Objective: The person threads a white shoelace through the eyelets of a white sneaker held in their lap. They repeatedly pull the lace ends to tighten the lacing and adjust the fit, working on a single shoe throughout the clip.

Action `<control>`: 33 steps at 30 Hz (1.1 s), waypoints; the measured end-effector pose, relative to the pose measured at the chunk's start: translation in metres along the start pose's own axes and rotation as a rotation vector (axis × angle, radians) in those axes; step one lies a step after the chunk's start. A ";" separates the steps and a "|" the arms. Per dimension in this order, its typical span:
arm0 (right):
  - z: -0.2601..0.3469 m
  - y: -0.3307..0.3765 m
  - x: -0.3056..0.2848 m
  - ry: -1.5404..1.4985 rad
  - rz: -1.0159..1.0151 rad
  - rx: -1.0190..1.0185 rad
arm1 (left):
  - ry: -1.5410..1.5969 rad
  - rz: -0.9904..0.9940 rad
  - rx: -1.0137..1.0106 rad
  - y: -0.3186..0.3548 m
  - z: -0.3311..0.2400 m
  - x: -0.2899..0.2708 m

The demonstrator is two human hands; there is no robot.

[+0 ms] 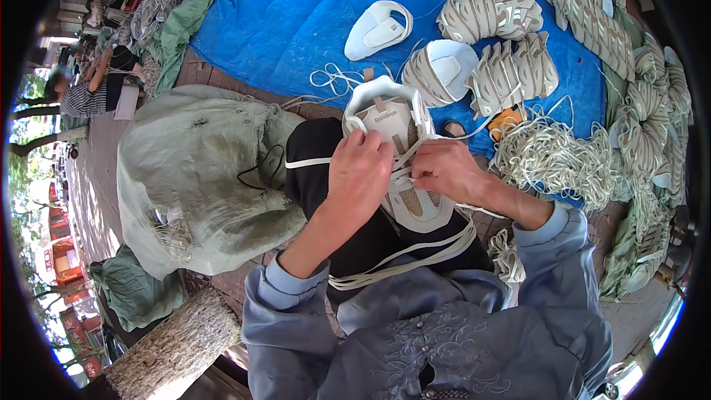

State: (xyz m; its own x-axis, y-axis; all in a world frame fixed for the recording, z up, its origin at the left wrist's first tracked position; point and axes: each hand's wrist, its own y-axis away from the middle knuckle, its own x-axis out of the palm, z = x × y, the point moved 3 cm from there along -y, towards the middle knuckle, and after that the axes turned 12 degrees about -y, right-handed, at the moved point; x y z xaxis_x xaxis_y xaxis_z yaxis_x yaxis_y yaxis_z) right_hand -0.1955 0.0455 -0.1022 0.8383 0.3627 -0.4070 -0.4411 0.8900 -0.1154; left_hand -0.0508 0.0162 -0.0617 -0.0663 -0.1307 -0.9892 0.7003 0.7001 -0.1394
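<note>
A beige and white shoe upper (422, 215) lies across my dark-trousered lap, its collar pointing away from me and its tongue (381, 120) showing. White shoelace (398, 175) crosses the eyelet area. On the upper's left side my left hand (361, 170) is closed, with a length of lace running out to its left. From the right, my right hand (448, 170) pinches lace beside the eyelets; its fingertips are partly hidden. A bundle of loose laces (415, 255) is draped over my lap below the upper.
Ahead lies a blue tarp (289, 22) with a single upper (378, 31) and stacked uppers (511, 74). A heap of white laces (555, 159) sits at the right, near more bundled uppers (641, 115). At the left are a pale sack (192, 170) and seated people (92, 92).
</note>
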 end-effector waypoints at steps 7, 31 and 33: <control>0.003 -0.022 -0.026 -0.187 0.443 0.360 | 0.297 0.017 -0.055 0.001 0.012 -0.004; 0.013 -0.015 -0.035 0.144 -0.059 -0.158 | -0.617 -0.125 -0.087 0.054 0.109 -0.038; 0.016 -0.023 -0.024 0.471 0.039 -0.264 | -0.311 -0.096 -0.288 0.051 0.111 -0.032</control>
State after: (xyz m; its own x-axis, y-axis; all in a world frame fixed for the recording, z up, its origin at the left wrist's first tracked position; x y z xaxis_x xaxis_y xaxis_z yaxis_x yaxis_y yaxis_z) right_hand -0.1999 0.0205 -0.0751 0.6122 0.1771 -0.7706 -0.5853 0.7567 -0.2911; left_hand 0.0662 -0.0215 -0.0319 0.1267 -0.3790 -0.9167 0.4716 0.8360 -0.2805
